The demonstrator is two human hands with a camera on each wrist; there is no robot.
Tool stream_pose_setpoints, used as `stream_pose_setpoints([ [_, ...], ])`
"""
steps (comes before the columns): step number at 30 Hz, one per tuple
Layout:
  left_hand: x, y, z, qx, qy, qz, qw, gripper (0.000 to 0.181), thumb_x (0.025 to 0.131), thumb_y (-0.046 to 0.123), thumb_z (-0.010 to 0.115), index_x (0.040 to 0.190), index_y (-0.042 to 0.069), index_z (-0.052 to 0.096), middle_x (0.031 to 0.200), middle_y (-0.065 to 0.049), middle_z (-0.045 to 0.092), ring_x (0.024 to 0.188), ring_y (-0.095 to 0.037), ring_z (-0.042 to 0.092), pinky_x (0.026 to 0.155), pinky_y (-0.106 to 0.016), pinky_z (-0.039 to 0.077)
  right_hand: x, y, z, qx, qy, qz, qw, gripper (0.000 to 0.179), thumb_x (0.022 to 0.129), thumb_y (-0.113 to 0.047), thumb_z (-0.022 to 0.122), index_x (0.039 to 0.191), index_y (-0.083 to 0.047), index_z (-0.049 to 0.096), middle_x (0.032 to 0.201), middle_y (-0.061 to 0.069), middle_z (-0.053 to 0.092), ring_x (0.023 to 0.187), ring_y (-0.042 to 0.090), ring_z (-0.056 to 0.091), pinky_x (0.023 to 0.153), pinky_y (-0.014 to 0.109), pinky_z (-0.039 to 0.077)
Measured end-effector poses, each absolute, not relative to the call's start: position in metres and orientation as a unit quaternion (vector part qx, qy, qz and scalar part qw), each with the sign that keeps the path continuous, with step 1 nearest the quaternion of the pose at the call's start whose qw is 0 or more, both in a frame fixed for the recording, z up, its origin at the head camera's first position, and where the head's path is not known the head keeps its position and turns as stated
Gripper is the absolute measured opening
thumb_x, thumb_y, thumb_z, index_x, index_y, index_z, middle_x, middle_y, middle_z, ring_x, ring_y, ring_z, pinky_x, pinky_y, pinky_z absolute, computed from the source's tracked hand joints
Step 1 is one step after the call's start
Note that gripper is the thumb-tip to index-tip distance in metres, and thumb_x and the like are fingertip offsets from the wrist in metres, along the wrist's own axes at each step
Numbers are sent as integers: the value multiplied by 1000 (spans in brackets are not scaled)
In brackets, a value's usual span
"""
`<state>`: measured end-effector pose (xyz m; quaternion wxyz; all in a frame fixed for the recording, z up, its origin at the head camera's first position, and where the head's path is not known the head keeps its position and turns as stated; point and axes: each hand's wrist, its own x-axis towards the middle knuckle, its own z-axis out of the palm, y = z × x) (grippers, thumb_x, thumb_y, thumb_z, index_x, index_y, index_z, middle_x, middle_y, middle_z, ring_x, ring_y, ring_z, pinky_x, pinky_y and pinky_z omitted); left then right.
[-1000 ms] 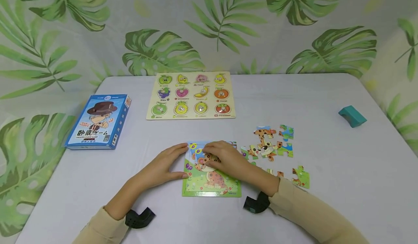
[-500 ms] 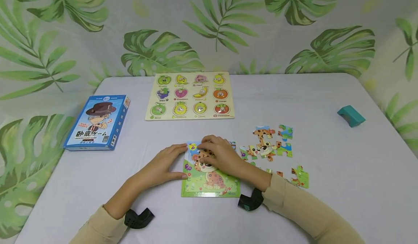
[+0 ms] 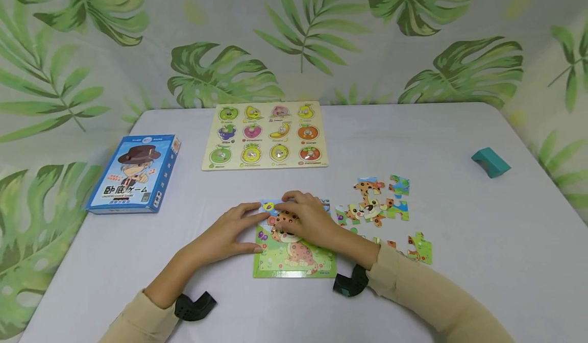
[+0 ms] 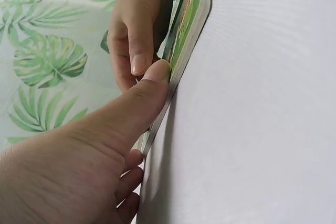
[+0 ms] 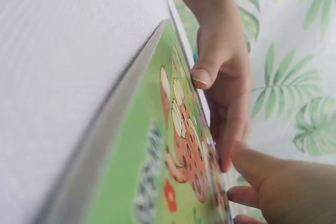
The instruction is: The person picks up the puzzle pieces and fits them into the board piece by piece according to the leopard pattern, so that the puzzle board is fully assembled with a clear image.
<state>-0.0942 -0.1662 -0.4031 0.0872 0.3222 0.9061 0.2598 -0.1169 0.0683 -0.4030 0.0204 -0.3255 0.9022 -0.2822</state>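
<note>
White tabletop (image 3: 427, 144) — head view alone shows loose pieces (image 3: 371, 210) beside the puzzle board (image 3: 294, 274).

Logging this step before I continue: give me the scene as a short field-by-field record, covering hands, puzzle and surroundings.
Left hand: touches the left edge of the puzzle board
Right hand: over the board's upper part; whether it grips a piece is hidden
Board picture: spotted animal, facing up
Loose pieces: right of the board, some partly hidden
Fruit board: beyond the puzzle board
Blue game box: far left
Teal block: far right
</note>
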Motion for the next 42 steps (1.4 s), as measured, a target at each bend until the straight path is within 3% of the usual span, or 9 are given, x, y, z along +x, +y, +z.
stream_pose_setpoints([
  [5, -94, -167, -404, 325, 904, 264, 88, 70, 76, 49, 65, 136, 20, 42, 140, -10, 31, 125, -31, 31, 97, -48, 29, -111, 76, -389, -309, 890, -327, 74, 51, 82, -34, 65, 126, -12, 52, 131, 9, 40, 117, 28, 37, 94, 49, 29],
  [8, -95, -167, -406, 325, 903, 266, 86, 70, 76, 50, 64, 136, 21, 42, 140, -9, 31, 125, -30, 30, 98, -48, 29, -110, 88, -374, -305, 875, -367, 80, 53, 82, -29, 65, 128, -9, 48, 133, 10, 37, 122, 27, 33, 98, 51, 26],
  [15, -95, -168, -408, 324, 903, 269, 83, 71, 76, 51, 64, 136, 21, 42, 140, -9, 31, 126, -29, 30, 98, -48, 28, -113, 139, -343, -296, 858, -419, 7, 59, 80, -22, 69, 131, -10, 42, 135, 3, 36, 125, 20, 31, 97, 46, 32],
  [20, -94, -168, -408, 318, 905, 270, 85, 70, 76, 50, 65, 135, 21, 43, 140, -9, 31, 125, -30, 30, 98, -48, 29, -122, 178, -336, -265, 867, -419, -56, 61, 78, -17, 70, 132, -13, 42, 133, 2, 41, 122, 23, 35, 94, 48, 32],
  [24, -94, -168, -408, 313, 906, 270, 88, 70, 76, 51, 64, 136, 21, 42, 141, -8, 30, 126, -30, 29, 98, -48, 28, -129, 205, -344, -238, 873, -419, -68, 61, 79, -12, 69, 133, -13, 42, 132, 6, 43, 118, 28, 38, 93, 50, 32],
  [30, -93, -168, -407, 308, 907, 273, 93, 71, 76, 52, 63, 136, 22, 42, 141, -8, 29, 126, -31, 29, 98, -49, 28, -140, 230, -366, -187, 879, -437, -32, 57, 82, -17, 66, 133, -15, 42, 132, 5, 43, 120, 28, 36, 95, 49, 30],
  [35, -94, -168, -407, 307, 907, 272, 94, 70, 76, 51, 64, 136, 22, 41, 141, -7, 29, 126, -30, 28, 98, -48, 28, -139, 233, -368, -174, 881, -441, 4, 54, 84, -14, 63, 132, -6, 41, 132, 15, 42, 118, 38, 35, 91, 56, 31],
  [42, -94, -168, -409, 311, 906, 274, 91, 70, 76, 50, 64, 136, 22, 41, 141, -7, 29, 126, -29, 28, 99, -48, 27, -148, 246, -389, -155, 895, -417, 41, 55, 85, -26, 61, 133, -8, 41, 132, 15, 41, 112, 38, 40, 81, 52, 41],
])
